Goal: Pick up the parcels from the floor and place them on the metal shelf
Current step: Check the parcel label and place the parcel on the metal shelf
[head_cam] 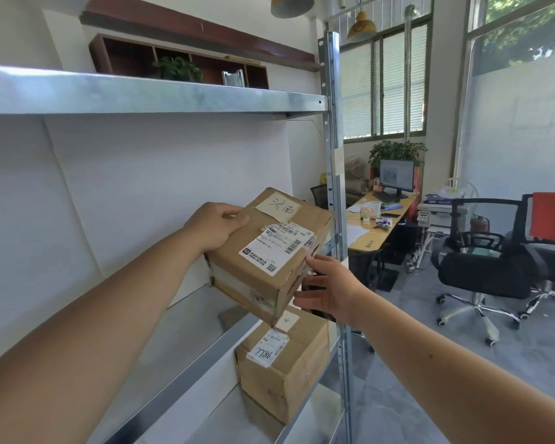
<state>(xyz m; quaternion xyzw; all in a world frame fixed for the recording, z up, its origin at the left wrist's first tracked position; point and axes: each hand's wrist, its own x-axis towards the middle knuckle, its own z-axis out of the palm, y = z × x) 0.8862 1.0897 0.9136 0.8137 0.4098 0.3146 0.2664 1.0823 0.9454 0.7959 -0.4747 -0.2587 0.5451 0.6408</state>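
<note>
A brown cardboard parcel [269, 251] with a white shipping label and a handwritten note is held tilted in the air above the middle level of the metal shelf [180, 341]. My left hand [213, 227] grips its upper left edge. My right hand [329, 286] presses with spread fingers against its lower right side. A second cardboard parcel [282, 366] with a white label stands on the shelf level below, near the right upright post.
The shelf's top level [141, 94] and its right upright post [334, 187] frame the opening. To the right are a desk with a monitor [396, 176], black office chairs [481, 267] and grey floor [430, 363].
</note>
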